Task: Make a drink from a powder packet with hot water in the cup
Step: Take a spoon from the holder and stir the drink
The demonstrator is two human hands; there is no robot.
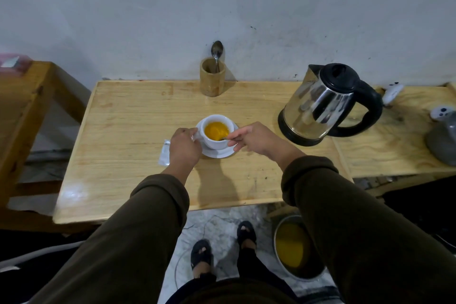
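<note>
A white cup stands on a white saucer in the middle of the wooden table. Orange-yellow liquid fills the cup. My left hand grips the cup's handle on its left side. My right hand pinches the handle of a spoon whose bowl dips into the drink. A small clear powder packet lies flat on the table, partly hidden under my left hand.
A steel electric kettle with a black lid and handle stands at the right. A wooden holder with another spoon sits by the wall. A metal pot of yellow liquid rests on the floor below.
</note>
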